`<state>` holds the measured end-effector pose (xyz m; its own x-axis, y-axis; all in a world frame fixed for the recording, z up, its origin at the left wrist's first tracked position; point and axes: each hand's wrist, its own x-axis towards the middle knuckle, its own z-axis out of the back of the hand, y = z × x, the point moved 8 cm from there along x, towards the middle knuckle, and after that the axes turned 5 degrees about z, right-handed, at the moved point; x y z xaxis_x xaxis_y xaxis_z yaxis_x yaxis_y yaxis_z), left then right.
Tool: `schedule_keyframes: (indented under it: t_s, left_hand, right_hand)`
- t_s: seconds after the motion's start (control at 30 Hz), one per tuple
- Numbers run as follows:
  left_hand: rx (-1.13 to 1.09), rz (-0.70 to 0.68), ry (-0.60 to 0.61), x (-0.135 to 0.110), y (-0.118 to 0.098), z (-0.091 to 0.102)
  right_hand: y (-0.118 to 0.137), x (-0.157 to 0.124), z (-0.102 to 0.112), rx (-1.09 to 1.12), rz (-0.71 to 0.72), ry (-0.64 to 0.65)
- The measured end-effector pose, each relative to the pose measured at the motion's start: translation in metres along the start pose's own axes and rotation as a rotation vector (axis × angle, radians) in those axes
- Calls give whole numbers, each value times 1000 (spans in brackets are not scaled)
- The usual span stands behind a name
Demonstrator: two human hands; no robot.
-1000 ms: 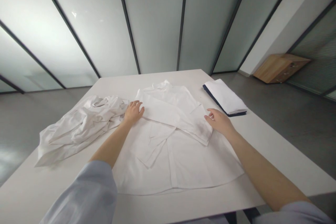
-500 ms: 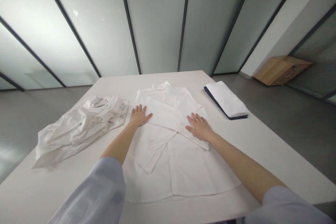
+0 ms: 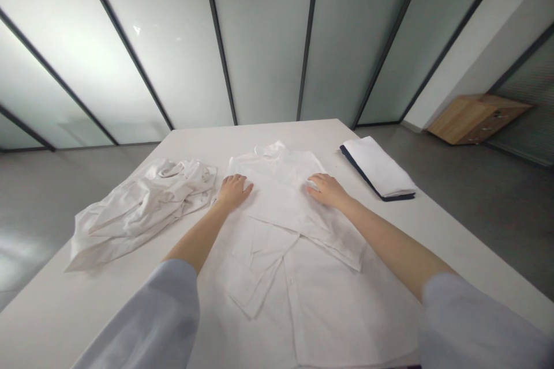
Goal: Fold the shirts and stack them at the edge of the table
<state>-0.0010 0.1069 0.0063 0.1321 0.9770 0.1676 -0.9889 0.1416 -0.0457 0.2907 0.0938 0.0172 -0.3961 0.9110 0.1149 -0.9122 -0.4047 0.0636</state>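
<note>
A white shirt [image 3: 277, 219] lies flat on the table with its collar [image 3: 274, 150] at the far end. Its sleeves are folded across the body, and the hem reaches the near table edge. My left hand [image 3: 234, 190] rests on the shirt's left side below the shoulder, fingers loosely bent and apart. On the opposite side, my right hand [image 3: 328, 189] lies on the cloth with its fingers spread and slightly curled. Neither hand has cloth visibly gripped in it.
A crumpled pile of white cloth [image 3: 142, 210] lies left of the shirt on the pale table [image 3: 437, 242]. Folded white and dark cloth [image 3: 378, 167] sits near the right edge. A wooden cabinet [image 3: 478, 119] stands on the floor beyond, before frosted glass panels.
The shirt has slid nearer to me, its hem now at the near edge. My hands lie closer to its shoulders, fingers more bent. The view has shifted slightly.
</note>
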Motion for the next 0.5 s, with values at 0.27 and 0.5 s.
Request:
schedule_keyframes:
  t_s: [0.27, 0.5]
  left_hand:
    - [5, 48, 163, 5, 3, -33]
    - [37, -49, 171, -35, 1, -15]
  right_hand:
    - [-5, 22, -45, -11, -148, 114]
    - [22, -21, -27, -117, -27, 119]
